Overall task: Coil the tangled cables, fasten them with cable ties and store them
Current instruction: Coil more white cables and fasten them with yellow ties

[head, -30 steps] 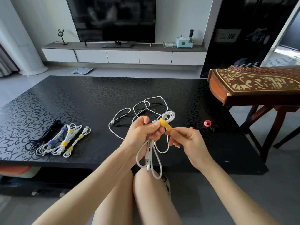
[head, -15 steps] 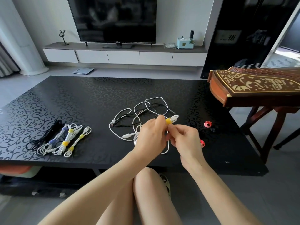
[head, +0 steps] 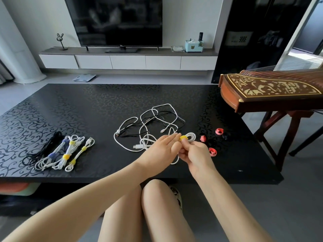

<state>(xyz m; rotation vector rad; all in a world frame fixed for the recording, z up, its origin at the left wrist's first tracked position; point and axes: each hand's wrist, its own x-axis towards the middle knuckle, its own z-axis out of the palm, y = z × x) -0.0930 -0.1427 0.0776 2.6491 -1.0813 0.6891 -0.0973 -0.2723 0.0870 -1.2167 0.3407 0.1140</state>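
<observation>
The table top (head: 87,105) is finished in glossy black, and a duller scroll pattern is worked across it. The loose cables (head: 164,109) and the coiled cable (head: 191,136) are sheathed in smooth white plastic with a slight sheen. The yellow tie (head: 183,137) is made of a matt, cloth-like strap, and the red tie rolls (head: 219,131) are seen to be of the same stuff. The black cable bundle (head: 47,145) is covered in matt sheathing. The zither (head: 262,88) is built of polished reddish wood, inlaid with pale ornament. The television screen (head: 113,20) is finished dark and glossy.
</observation>
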